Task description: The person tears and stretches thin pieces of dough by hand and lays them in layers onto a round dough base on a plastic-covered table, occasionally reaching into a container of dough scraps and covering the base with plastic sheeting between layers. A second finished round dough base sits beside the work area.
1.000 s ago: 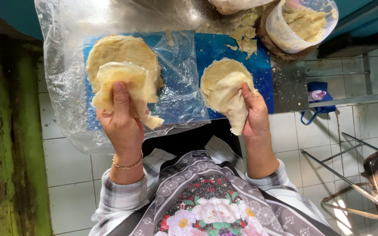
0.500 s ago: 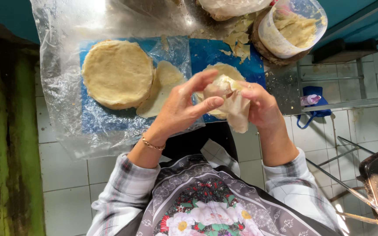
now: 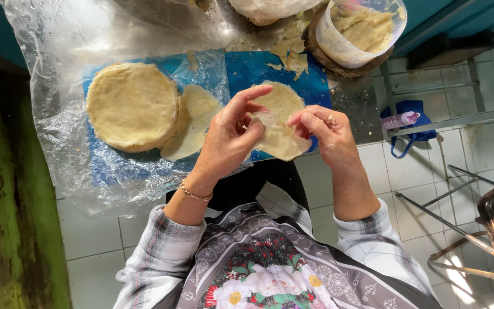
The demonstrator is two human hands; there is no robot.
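Head view: the left hand [image 3: 230, 137] has left the stacked dough discs [image 3: 132, 106] at nine o'clock and now joins the right hand [image 3: 324, 129], both pinching the thin dough piece [image 3: 278, 123] at centre, so shaping moves onto it.

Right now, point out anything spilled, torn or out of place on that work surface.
Torn dough scraps lie scattered across the blue board and the counter beside the plastic tub, loose rather than gathered. One thin dough round sits half tucked under the stack of rounds, askew. Nothing else stands out.
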